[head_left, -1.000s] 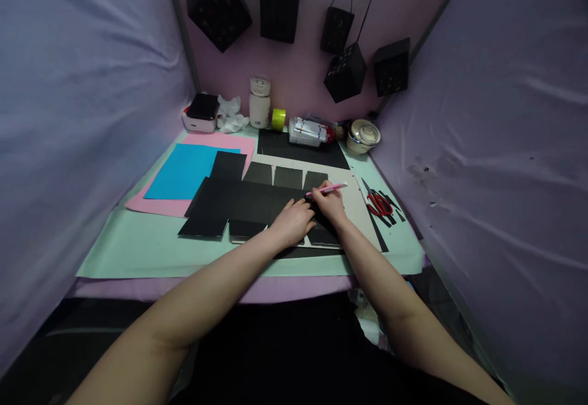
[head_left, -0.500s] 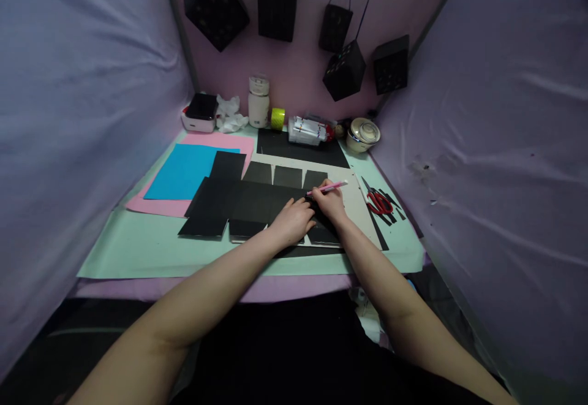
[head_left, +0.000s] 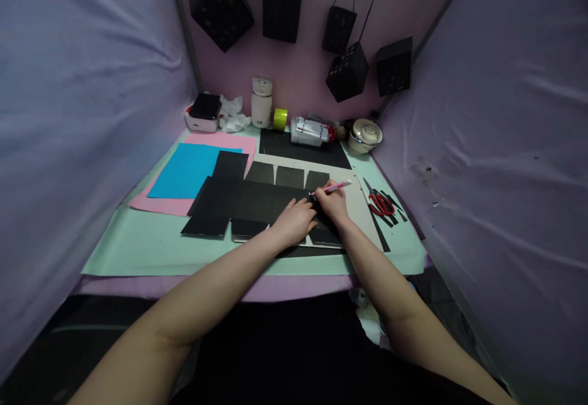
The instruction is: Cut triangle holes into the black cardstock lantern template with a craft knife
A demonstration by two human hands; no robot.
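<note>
A black card cut-out (head_left: 252, 201) with flaps along its edges lies on a white board (head_left: 358, 212). My left hand (head_left: 294, 221) rests on the card, fingers stretched out flat. Close beside it, my right hand (head_left: 333, 203) is closed around a slim pink pen (head_left: 337, 187) with a white end. The pen slants down to the left, its point low over the card near my left fingertips. Whether the tip touches the card is hard to tell. Something small and dark by the tip is partly hidden by my fingers.
Red-handled scissors (head_left: 381, 204) lie among black strips (head_left: 395, 214) at the right. Blue paper (head_left: 177, 171) and pink paper (head_left: 142, 201) are at the left. A bottle (head_left: 261, 108), yellow tape (head_left: 280, 119) and a lidded bowl (head_left: 365, 136) stand behind. Black boxes (head_left: 348, 73) hang above.
The whole view has shifted slightly to the right. Both hands stay at almost the same place on the card, with the pen still in my right hand.
</note>
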